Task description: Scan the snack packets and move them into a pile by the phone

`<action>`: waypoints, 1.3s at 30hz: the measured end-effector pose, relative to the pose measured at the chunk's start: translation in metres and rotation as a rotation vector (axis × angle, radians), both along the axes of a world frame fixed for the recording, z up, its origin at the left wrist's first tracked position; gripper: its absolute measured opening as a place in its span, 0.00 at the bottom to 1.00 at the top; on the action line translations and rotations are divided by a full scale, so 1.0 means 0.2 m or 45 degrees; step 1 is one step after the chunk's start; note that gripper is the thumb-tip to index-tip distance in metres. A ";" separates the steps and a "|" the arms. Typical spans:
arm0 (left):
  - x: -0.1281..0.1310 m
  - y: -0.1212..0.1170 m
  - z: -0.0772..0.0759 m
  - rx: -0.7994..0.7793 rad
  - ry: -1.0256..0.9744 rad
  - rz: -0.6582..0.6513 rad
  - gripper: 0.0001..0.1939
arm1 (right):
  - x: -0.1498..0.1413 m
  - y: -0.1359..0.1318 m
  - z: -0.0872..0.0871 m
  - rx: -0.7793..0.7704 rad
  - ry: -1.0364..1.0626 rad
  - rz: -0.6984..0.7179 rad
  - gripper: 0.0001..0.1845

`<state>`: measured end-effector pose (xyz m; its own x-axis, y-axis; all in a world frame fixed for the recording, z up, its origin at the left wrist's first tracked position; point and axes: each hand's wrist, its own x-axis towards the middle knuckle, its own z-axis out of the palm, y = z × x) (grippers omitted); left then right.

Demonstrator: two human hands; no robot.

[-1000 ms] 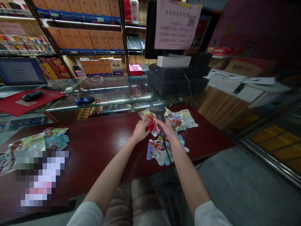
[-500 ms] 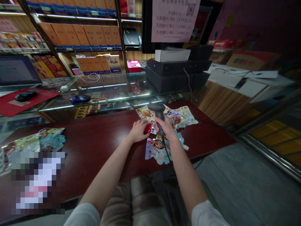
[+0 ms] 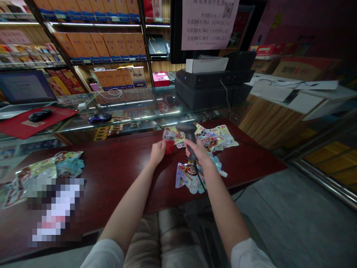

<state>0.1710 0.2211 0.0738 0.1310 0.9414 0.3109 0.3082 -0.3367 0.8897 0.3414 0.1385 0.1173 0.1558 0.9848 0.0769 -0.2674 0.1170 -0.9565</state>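
Observation:
My left hand (image 3: 158, 152) is closed on the edge of a small red packet (image 3: 169, 147), whose upper part shows a pale label with a barcode. In my right hand (image 3: 198, 149) is a black handheld barcode scanner (image 3: 186, 127), gripped by its handle with the head towards the packet. A cable runs down from the handle. Behind the scanner lie several shiny printed snack pouches (image 3: 224, 136). Nearer to me, under my right forearm, are more pouches (image 3: 185, 174), purple and light blue, partly hidden by the arm.
At the left of the dark red table (image 3: 119, 167) lie more pouches (image 3: 65, 163), beside a blurred-out patch. A glass counter (image 3: 134, 102) behind bears a laptop (image 3: 26, 87), two mice and a black cash-register unit (image 3: 212, 87). Boxes fill the shelves.
My left hand has drawn the red packet off the pouches to the left and raised it, turning its barcode label up. My right hand still holds the scanner; the view has shifted slightly.

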 end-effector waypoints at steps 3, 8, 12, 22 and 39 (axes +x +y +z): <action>-0.01 0.03 0.00 -0.209 -0.411 0.042 0.22 | -0.01 -0.01 0.00 -0.003 0.007 0.024 0.19; -0.04 0.07 0.00 -0.299 -0.722 0.075 0.23 | -0.02 -0.01 0.01 -0.001 0.022 0.043 0.19; -0.10 0.09 0.04 -0.250 -0.757 0.086 0.22 | -0.04 -0.01 0.02 0.001 -0.006 0.049 0.18; -0.38 0.11 0.16 -0.285 -0.920 0.035 0.12 | -0.17 0.03 0.09 0.008 -0.104 0.129 0.17; -0.86 0.01 0.22 -0.767 -1.254 -0.199 0.34 | -0.67 0.14 0.06 -0.016 -0.157 0.456 0.18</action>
